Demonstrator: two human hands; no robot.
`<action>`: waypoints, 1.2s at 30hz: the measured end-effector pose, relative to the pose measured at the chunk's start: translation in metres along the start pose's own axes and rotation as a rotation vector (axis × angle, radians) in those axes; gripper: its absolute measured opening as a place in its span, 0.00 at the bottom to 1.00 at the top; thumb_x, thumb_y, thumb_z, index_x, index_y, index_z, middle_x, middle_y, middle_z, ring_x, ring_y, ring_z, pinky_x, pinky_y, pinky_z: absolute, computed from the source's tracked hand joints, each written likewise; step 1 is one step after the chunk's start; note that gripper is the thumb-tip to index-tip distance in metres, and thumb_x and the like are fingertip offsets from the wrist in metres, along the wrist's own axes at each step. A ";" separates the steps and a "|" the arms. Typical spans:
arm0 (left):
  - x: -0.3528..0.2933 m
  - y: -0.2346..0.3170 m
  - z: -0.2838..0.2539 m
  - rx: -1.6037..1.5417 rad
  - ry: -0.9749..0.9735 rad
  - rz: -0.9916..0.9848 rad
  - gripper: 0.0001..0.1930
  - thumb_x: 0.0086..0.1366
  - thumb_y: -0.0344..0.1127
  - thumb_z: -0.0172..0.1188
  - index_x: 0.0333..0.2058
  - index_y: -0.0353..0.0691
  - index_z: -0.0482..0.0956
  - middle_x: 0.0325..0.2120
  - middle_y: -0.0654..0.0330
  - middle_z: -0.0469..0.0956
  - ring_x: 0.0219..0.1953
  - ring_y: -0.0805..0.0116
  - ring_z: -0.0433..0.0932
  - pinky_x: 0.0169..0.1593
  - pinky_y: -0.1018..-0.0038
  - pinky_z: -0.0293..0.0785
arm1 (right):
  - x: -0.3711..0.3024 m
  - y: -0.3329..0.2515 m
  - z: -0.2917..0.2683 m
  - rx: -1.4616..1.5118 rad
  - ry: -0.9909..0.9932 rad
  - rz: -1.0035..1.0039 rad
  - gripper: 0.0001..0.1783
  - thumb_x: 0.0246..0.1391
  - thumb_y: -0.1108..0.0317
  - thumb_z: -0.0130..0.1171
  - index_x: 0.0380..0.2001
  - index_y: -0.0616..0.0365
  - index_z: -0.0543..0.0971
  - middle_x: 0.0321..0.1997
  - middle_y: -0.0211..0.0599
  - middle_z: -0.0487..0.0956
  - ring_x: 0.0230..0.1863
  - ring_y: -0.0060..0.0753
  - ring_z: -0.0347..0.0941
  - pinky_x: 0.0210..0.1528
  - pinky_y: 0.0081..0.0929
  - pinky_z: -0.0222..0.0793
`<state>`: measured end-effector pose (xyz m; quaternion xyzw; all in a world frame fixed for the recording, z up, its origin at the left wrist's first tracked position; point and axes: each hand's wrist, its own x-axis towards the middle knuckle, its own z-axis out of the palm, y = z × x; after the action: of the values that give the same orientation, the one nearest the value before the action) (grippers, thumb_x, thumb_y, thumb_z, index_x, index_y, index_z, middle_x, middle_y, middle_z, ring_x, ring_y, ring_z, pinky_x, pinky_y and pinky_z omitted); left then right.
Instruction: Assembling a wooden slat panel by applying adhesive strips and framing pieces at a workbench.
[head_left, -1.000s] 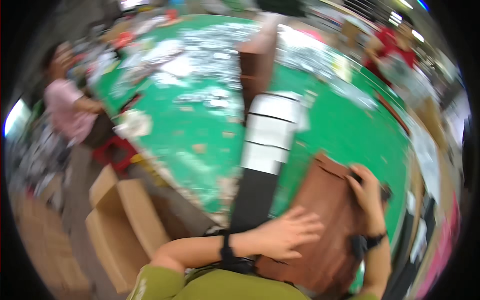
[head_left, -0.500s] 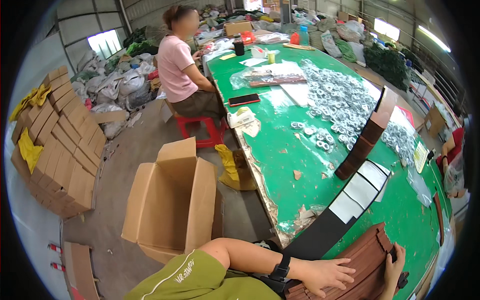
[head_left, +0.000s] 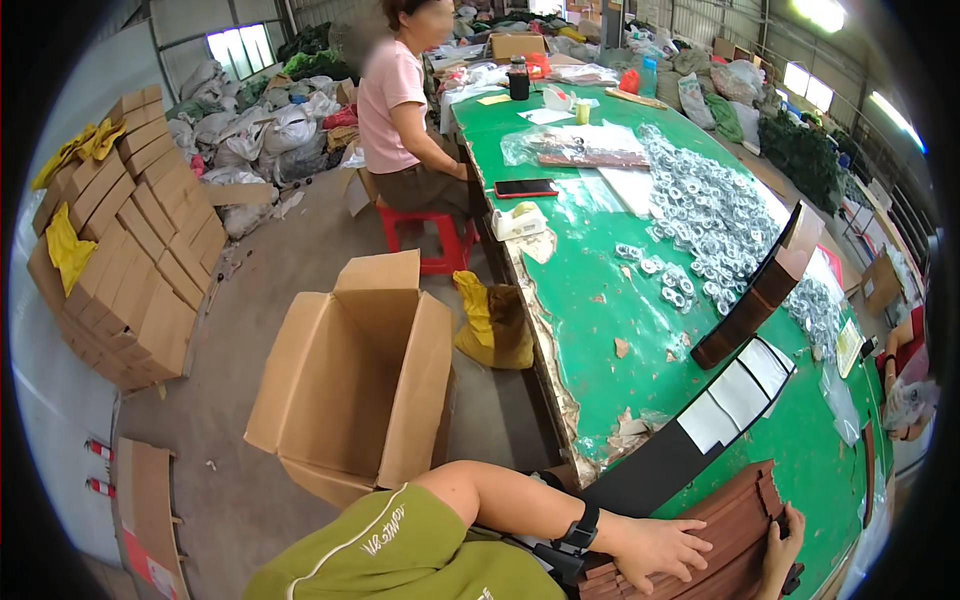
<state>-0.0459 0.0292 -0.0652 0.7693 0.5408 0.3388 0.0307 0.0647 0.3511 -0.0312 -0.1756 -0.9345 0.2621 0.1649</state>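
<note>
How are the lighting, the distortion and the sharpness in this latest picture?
Head view: the ceiling lamp at upper right and window at upper left look washed out; head view: the left wall bows near the black rim; head view: the brown strips look crisp, while the seated person has a blurred head.

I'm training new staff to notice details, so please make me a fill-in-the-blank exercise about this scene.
The left hand rests on a stack of strips coloured ____.
The phone lies on the table, whose top is ____.
The seated co-worker wears a ____ shirt.
The carton left of the table has its top ____.

Missing words: brown; green; pink; open.
</note>
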 end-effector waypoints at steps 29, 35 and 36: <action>-0.400 0.071 -0.288 0.139 2.096 -0.795 0.50 0.73 0.41 0.55 0.71 0.51 0.18 0.55 0.49 0.74 0.39 0.65 0.82 0.38 0.74 0.79 | 0.000 -0.016 0.005 0.062 0.009 0.046 0.34 0.44 0.82 0.55 0.60 0.64 0.73 0.53 0.44 0.71 0.56 0.43 0.70 0.64 0.29 0.61; -0.486 0.150 -0.314 0.583 2.264 -0.968 0.50 0.73 0.43 0.54 0.71 0.52 0.16 0.58 0.52 0.72 0.42 0.65 0.81 0.38 0.75 0.76 | 0.001 -0.010 0.002 0.008 0.015 0.070 0.35 0.42 0.83 0.55 0.60 0.62 0.74 0.55 0.44 0.71 0.59 0.45 0.69 0.66 0.31 0.60; -0.493 0.156 -0.315 0.584 2.267 -0.967 0.50 0.73 0.43 0.54 0.71 0.52 0.16 0.58 0.52 0.72 0.42 0.65 0.81 0.38 0.75 0.76 | 0.002 -0.009 0.002 -0.004 0.000 0.074 0.35 0.42 0.83 0.55 0.59 0.60 0.74 0.55 0.44 0.71 0.59 0.45 0.69 0.66 0.32 0.60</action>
<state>-0.1856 -0.5561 0.0009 -0.2489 0.5431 0.6282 -0.4984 0.0601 0.3442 -0.0276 -0.2105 -0.9278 0.2664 0.1548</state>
